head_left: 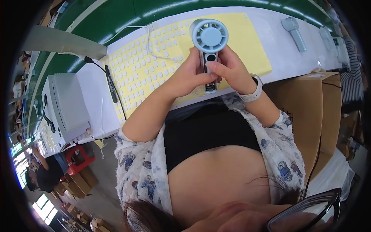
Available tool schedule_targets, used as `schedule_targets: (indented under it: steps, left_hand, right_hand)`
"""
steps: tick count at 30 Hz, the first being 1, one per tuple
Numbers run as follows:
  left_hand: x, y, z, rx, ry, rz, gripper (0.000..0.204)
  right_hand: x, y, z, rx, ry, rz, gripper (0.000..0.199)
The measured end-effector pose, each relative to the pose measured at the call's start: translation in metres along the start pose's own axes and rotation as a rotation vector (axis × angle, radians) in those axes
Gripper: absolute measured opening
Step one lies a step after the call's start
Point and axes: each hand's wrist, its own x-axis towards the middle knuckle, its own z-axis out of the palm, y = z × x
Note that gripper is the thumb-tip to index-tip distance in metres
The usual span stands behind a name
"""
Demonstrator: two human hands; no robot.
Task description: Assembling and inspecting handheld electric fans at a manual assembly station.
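Note:
A light blue handheld fan is held upright between my two hands, its round grille at the far end. Its handle shows a dark, uncovered inside with a round black part near the top and what looks like circuitry at the bottom. My left hand wraps the handle from the left, fingers closed. From the right, my right hand grips it too, the thumb lying across the handle's front. Beneath the hands lies a yellow sheet with rows of small white oval pieces on its left part.
On the white table, another light blue fan lies to the right. A black pen-like tool with a cord and a white cable lie left. A grey metal box stands further left. At right is an open cardboard box. Other people are nearby.

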Motion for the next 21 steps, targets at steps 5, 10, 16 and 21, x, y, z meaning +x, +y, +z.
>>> schedule_targets:
  steps: [5,10,16,21]
  left_hand:
    - [0.002,0.002,-0.001,0.019,-0.027,0.004,0.059]
    - [0.001,-0.002,-0.006,-0.061,-0.049,0.005,0.057]
    - [0.006,-0.006,-0.012,-0.129,-0.078,-0.03,0.061]
    - [0.007,-0.008,-0.01,-0.141,-0.079,-0.039,0.06]
  right_hand:
    - [-0.001,-0.001,0.007,0.108,0.019,0.042,0.049]
    - [0.002,-0.004,0.006,0.104,-0.025,0.085,0.048]
    - [0.003,0.001,0.009,0.142,0.026,0.105,0.048]
    - [0.001,0.006,0.0,0.117,-0.059,0.167,0.048]
